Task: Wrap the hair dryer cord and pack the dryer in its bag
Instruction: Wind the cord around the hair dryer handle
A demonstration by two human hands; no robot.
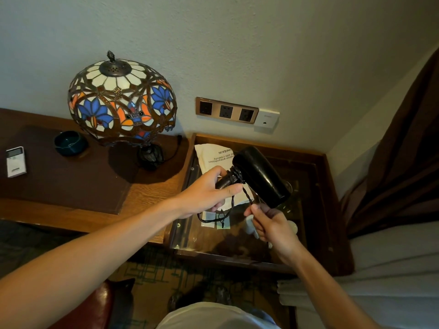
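**Cord half wound, dryer held over the glass-topped table**

Starting at the left, I see a remote control (16,161) near the left edge of the wooden desk (147,193), then a dark ashtray (70,143), then the stained-glass lamp (122,99) toward the desk's back right corner. None of it matters to the job, though the lamp stands close to my left elbow's path.

My left hand (209,193) is clamped around the handle of the black hair dryer (259,176), held in the air above the glass-topped side table (316,210). Several turns of the twisted cord (248,195) already sit at the top of the handle. My right hand (270,224) pinches the cord just below the barrel, fingers closed on it, and a slack loop hangs under my left hand toward the glass.

The white bag (211,155) lies on the table's back left corner, partly behind the dryer.

My worries from here: the turns are bunched high on the handle, so if my right hand lets tension go they could spring loose. The hanging loop could snag on the table's raised wooden rim. I cannot see the plug, so it may swing and knock the glass as I wind.
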